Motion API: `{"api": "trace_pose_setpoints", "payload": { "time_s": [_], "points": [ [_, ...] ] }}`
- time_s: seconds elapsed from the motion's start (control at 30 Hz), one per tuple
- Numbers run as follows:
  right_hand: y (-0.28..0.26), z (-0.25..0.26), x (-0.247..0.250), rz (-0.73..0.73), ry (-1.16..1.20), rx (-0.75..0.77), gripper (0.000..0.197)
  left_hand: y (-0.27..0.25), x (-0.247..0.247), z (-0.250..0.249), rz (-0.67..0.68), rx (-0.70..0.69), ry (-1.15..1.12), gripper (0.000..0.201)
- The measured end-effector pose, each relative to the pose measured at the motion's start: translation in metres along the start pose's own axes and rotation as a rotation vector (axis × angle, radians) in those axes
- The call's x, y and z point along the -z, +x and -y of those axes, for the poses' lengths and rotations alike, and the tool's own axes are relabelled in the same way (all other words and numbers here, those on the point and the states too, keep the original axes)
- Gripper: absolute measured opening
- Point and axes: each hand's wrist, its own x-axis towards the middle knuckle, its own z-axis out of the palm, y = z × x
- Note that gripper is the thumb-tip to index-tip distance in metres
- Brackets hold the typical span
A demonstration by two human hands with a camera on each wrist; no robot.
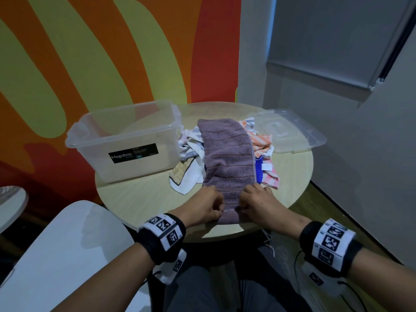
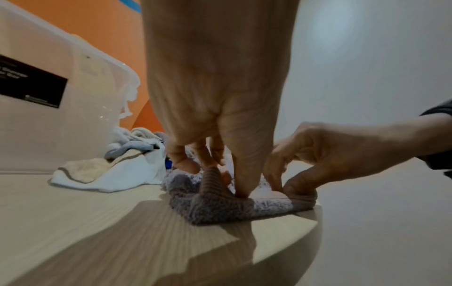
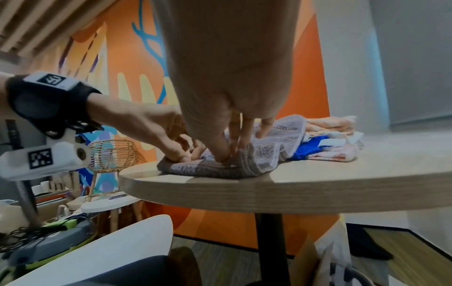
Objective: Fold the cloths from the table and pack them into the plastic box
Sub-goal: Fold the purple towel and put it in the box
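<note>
Both hands pinch the near end of the long mauve terry towel [image 1: 228,154], which lies lengthwise over the heap of mixed cloths [image 1: 191,154] on the round pale wooden desk [image 1: 139,199]. Left hand [image 1: 203,206] grip: thumb and fingers closed on the towel's near left corner. Right hand [image 1: 256,204] grip: closed on the near right corner.

Risks: the towel's near end sits right at the desk rim, so a loose pinch could let it slide off. Lifting to fold may drag the loose cloths underneath, toward the clear plastic lid [image 1: 290,134] or off the desk. Uneven pulls would skew the fold. The clear plastic box [image 1: 126,140] stands at the left, seemingly empty.
</note>
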Motion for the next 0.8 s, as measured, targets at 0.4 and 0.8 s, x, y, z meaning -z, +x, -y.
{"api": "trace_pose_setpoints", "payload": {
  "time_s": [0.4,0.8],
  "points": [
    [-0.006,0.007,0.01,0.147,-0.077,0.146,0.016,-0.018,0.003,0.006,0.092,-0.109,0.15,0.006],
    [0.01,-0.006,0.036,0.48,0.364,-0.109,0.008,-0.01,0.011,0.017,0.244,0.193,-0.242,0.008]
  ]
}}
